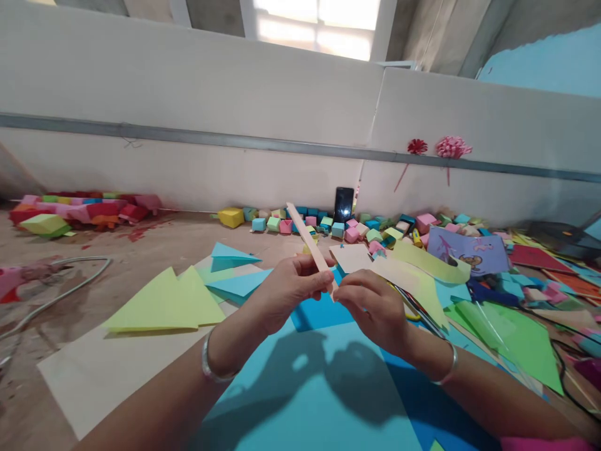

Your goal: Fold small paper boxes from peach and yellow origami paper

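Note:
A narrow peach-coloured paper strip (pixel 307 239) slants up and away in front of me. My left hand (pixel 290 285) pinches it near its lower end between thumb and fingers. At that bottom end, the fingertips of my right hand (pixel 379 308) are closed on the strip's edge. Both hands are raised over a light blue paper sheet (pixel 282 407), which carries their shadows. Under and beside it lies a darker blue sheet (pixel 408 401). Folded yellow paper (pixel 159 304) and folded blue paper (pixel 237 285) rest left of my hands.
Several small paper cubes (pixel 259 224) line the wall, with a phone (pixel 344 204) propped among them. Pale yellow paper (pixel 413 285) and a green sheet (pixel 521 347) lie to the right. A cable (pixel 61 291) curves at left. Two paper flowers (pixel 452 147) hang on the wall rail.

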`<state>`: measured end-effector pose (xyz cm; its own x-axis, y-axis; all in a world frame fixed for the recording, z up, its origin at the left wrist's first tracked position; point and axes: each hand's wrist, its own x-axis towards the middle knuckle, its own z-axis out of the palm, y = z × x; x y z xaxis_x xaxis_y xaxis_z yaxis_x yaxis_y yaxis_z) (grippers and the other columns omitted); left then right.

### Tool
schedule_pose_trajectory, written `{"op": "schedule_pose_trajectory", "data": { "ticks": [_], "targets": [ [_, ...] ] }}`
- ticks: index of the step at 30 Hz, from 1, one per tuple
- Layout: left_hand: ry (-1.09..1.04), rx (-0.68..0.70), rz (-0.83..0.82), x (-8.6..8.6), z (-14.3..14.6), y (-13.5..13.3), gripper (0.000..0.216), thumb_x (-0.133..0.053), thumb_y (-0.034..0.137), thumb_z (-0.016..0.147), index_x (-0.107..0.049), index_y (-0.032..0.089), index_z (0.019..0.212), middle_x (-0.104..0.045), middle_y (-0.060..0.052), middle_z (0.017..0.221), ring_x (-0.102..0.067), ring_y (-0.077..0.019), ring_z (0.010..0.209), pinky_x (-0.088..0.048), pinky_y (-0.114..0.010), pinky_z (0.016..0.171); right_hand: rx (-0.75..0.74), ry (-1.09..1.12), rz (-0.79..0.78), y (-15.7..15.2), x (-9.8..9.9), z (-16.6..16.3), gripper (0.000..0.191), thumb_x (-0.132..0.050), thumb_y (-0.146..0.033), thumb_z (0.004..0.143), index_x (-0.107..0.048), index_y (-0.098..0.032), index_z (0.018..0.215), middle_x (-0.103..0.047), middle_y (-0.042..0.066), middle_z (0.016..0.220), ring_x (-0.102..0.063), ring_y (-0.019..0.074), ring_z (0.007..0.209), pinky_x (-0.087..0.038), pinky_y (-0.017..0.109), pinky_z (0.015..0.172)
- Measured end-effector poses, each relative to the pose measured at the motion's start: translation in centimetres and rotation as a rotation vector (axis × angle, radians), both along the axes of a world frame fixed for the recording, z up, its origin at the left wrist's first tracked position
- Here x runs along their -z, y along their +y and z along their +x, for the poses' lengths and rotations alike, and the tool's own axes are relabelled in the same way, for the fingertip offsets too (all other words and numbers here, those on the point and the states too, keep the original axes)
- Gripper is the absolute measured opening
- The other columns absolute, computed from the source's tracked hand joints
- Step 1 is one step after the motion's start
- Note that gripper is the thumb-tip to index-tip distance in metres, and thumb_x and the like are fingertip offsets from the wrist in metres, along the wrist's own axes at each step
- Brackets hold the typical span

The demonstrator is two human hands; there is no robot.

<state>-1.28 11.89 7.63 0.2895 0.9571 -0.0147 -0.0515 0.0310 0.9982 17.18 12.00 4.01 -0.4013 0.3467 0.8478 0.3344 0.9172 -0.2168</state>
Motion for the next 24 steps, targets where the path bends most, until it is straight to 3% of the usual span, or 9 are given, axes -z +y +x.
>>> {"op": "schedule_pose_trajectory", "data": {
  "ticks": [3, 8, 16, 24],
  "targets": [
    [0.031, 0.027, 0.009, -0.2, 0.0, -0.5, 0.032, -0.076, 0.026, 0.07, -0.065, 0.015, 0.098, -0.065, 0.0, 0.076, -0.054, -0.0099, 0.066, -0.041, -0.021, 0.055, -0.054, 0.039, -0.094, 0.1, 0.0, 0.1, 0.013, -0.057, -0.015, 0.091, -0.067, -0.023, 0.093, -0.066, 0.005, 0.084, -0.063, 0.0145, 0.076, -0.053, 0.027, 0.066],
    [-0.005, 0.035, -0.001, -0.4, 0.4, -1.0, 0.033, -0.076, 0.026, 0.069, -0.064, 0.015, 0.097, -0.065, 0.0, 0.075, -0.057, -0.0115, 0.066, -0.046, -0.024, 0.059, -0.097, 0.053, -0.107, 0.1, 0.1, 0.1, 0.014, -0.06, -0.01, 0.088, -0.067, -0.022, 0.093, -0.067, 0.005, 0.086, -0.063, 0.0137, 0.078, -0.053, 0.027, 0.069],
    [0.074, 0.025, 0.165, -0.1, 0.6, -1.1, 0.008, -0.071, 0.022, 0.076, -0.068, 0.016, 0.08, -0.062, 0.001, 0.073, -0.054, -0.01, 0.066, -0.045, -0.022, 0.061, -0.095, 0.16, -0.443, -0.3, -0.2, 0.0, 0.003, -0.067, -0.02, 0.085, -0.067, -0.022, 0.084, -0.07, 0.003, 0.082, -0.064, 0.0157, 0.077, -0.053, 0.031, 0.071],
    [0.171, -0.01, 0.239, 0.2, 0.4, -1.4, 0.011, -0.07, 0.028, 0.079, -0.071, 0.019, 0.083, -0.067, -0.001, 0.076, -0.059, -0.0138, 0.07, -0.049, -0.025, 0.064, -0.082, 0.248, -0.659, -0.6, 0.3, -0.2, 0.012, -0.07, -0.031, 0.083, -0.066, -0.02, 0.079, -0.068, 0.004, 0.078, -0.063, 0.017, 0.073, -0.052, 0.033, 0.068]
  ]
}}
